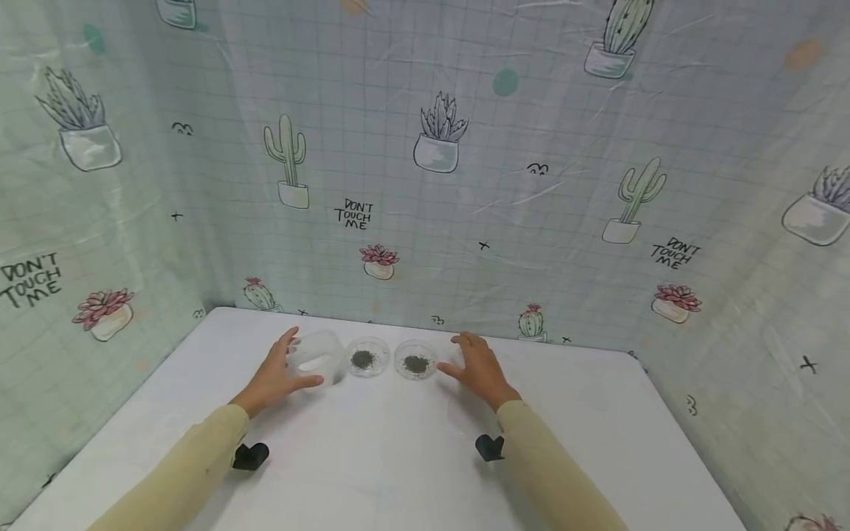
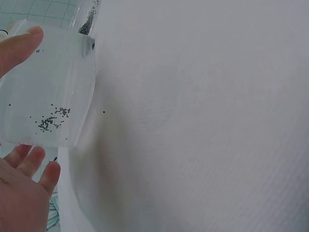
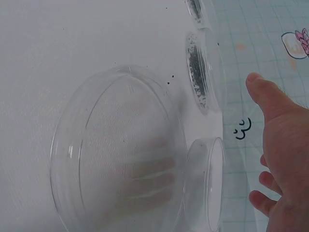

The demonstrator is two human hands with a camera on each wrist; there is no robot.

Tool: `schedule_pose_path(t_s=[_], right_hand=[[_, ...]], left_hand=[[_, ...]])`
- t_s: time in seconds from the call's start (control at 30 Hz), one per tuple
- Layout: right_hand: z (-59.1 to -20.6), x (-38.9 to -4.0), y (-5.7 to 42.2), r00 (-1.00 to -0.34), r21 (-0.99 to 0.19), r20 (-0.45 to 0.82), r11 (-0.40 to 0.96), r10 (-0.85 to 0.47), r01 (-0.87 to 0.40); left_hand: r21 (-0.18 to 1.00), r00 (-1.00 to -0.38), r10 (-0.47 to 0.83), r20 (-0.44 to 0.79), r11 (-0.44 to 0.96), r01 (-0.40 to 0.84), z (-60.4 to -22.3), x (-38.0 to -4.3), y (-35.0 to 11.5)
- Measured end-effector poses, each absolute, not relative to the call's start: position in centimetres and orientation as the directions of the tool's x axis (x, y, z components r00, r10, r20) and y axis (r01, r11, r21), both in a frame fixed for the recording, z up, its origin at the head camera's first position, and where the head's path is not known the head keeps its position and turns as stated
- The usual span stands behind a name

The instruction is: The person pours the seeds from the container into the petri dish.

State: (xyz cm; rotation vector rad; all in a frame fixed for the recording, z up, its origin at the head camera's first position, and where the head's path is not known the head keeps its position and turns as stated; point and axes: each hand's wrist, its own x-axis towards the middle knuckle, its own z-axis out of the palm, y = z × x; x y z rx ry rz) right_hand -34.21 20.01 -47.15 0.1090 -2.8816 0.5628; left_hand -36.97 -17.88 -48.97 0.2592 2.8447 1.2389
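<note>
On the left of the white table is a clear, frosted plastic cup [image 1: 319,357], dark granules showing through its wall in the left wrist view. My left hand [image 1: 274,380] holds it from the left, thumb across one side and fingertips at the opposite edge. To its right sit two shallow round clear dishes, a left dish [image 1: 380,366] and a right dish [image 1: 428,371], each with a small heap of dark granules. My right hand [image 1: 479,369] is just right of the right dish, its thumb and fingers spread and holding nothing.
A wide clear round dish [image 3: 72,150] lies on the table nearer the right wrist, with a smaller clear round container [image 3: 197,179] beyond it. A few loose granules dot the tabletop [image 1: 398,457]. A cactus-printed curtain [image 1: 458,221] hangs behind and at both sides.
</note>
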Motion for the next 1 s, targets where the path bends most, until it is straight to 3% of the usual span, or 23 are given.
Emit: schedule_pose_path(t_s=[0.5, 1.0], right_hand=[[-47.5, -34.0, 21.4, -0.978, -0.335, 0.209, 0.939, -0.012, -0.083], [-48.0, -33.3, 22.1, -0.981, -0.376, 0.191, 0.924, 0.013, -0.061]], left_hand=[[0.751, -0.983, 0.179, 0.040, 0.643, 0.147, -49.7, -37.3, -18.0], [0.757, -0.980, 0.192, 0.047, 0.633, 0.160, -49.8, -37.2, -18.0]])
